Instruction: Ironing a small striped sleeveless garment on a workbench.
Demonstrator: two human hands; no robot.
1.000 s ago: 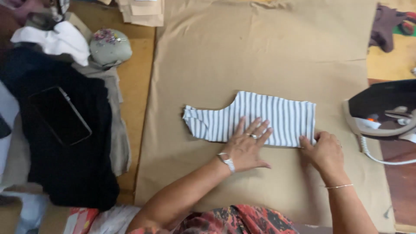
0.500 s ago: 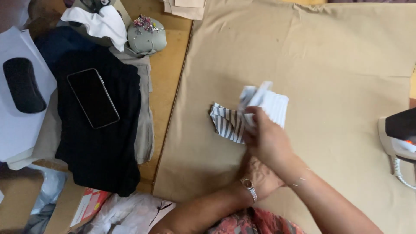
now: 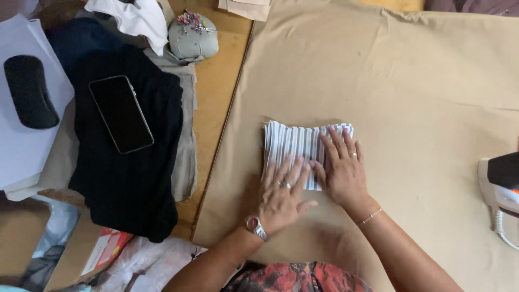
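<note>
Cloth [image 3: 294, 145] now folded; two hands flat.

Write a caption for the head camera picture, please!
Both hands, left hand and right hand, press a folded striped cloth flat.

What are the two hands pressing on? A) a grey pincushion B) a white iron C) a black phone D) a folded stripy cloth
D: both the left hand and the right hand lie flat on the folded striped cloth on the tan sheet.
</note>
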